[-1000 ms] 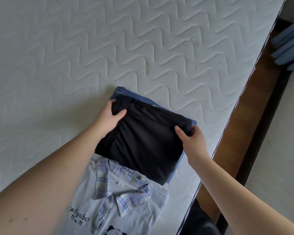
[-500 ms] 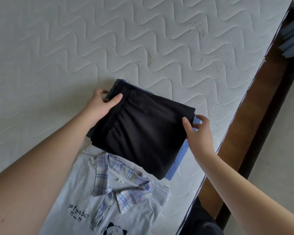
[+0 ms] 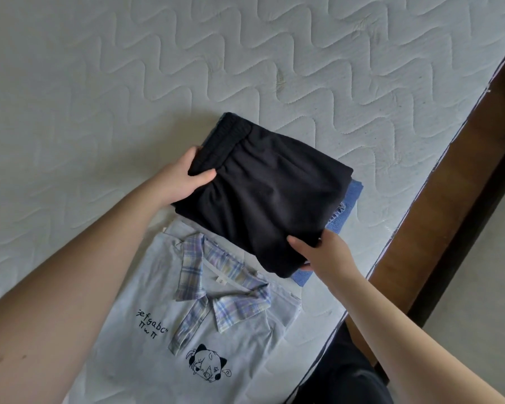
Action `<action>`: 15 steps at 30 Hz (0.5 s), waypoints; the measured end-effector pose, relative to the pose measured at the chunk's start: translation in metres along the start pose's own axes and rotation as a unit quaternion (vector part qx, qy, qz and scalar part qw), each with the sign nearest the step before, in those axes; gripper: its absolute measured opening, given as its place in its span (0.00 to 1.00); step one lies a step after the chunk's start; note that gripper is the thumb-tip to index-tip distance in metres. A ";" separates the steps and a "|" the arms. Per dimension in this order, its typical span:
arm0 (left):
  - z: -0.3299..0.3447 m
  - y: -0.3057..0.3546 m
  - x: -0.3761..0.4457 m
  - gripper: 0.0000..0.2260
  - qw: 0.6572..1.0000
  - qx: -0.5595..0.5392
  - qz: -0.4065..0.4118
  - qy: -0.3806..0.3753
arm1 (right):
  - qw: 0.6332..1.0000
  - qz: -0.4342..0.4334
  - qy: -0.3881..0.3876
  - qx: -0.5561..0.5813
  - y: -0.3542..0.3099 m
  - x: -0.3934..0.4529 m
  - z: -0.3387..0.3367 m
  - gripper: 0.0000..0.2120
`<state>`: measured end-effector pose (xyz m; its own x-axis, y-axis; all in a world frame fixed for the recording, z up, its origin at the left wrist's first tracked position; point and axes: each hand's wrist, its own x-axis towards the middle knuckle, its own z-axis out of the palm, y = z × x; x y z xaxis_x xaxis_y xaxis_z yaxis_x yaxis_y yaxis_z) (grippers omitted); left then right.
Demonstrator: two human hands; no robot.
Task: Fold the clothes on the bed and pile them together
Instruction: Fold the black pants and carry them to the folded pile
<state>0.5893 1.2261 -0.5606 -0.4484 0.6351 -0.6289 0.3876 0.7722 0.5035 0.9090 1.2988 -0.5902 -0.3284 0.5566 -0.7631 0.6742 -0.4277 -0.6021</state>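
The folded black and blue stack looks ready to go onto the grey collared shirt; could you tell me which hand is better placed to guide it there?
Right hand, probably: it grips the black garment's corner nearest the grey shirt; left hand holds the far waistband.

The blue denim garment (image 3: 352,196) lies mostly hidden under the folded black garment (image 3: 263,196). The light blue shirt (image 3: 129,339) is cut off by the lower edge, partly covered by the left forearm. Right hand (image 3: 324,252) fingers are concealed beneath the pile
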 end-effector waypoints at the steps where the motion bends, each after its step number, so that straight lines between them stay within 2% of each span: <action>1: -0.001 -0.003 0.000 0.20 1.000 -0.002 0.003 0.014 | 1.000 -0.004 0.000 0.011 0.000 0.000 0.005 0.18; 3: 0.003 -0.010 0.002 0.21 0.999 0.032 0.002 0.026 | 0.999 0.007 0.002 -0.032 -0.001 0.000 0.012 0.17; 5: 0.010 -0.011 0.004 0.24 0.994 0.097 -0.009 0.044 | 0.986 0.037 -0.009 -0.160 -0.007 -0.001 0.009 0.20; 7: 0.018 -0.006 0.001 0.25 0.977 0.165 0.002 0.139 | 0.956 0.041 0.034 -0.288 -0.013 -0.004 -0.001 0.27; 8: 0.023 -0.002 -0.001 0.25 0.954 0.205 0.040 0.215 | 0.941 0.009 0.095 -0.326 -0.016 -0.006 -0.006 0.29; 10: 0.036 0.010 -0.007 0.22 0.883 0.272 0.183 0.335 | 0.915 -0.118 0.218 -0.318 -0.029 -0.011 -0.010 0.26; 11: 0.045 0.016 -0.008 0.21 0.852 0.299 0.260 0.343 | 0.901 -0.199 0.257 -0.288 -0.037 -0.010 -0.007 0.22; 12: 0.055 0.020 -0.006 0.20 0.828 0.334 0.318 0.318 | 0.882 -0.268 0.275 -0.272 -0.045 -0.006 0.001 0.17; 13: 0.064 0.022 -0.001 0.21 0.811 0.371 0.347 0.290 | 0.865 -0.308 0.279 -0.281 -0.053 0.002 0.012 0.16; 15: 0.073 0.025 0.016 0.22 0.805 0.414 0.336 0.261 | 0.841 -0.332 0.272 -0.329 -0.068 0.025 0.034 0.24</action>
<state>0.6511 1.2539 -0.6016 -0.1075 0.9921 0.0640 0.9905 0.1124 -0.0787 0.8324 1.3171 -0.5762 -0.5470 0.8370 0.0182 0.7401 0.4936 -0.4567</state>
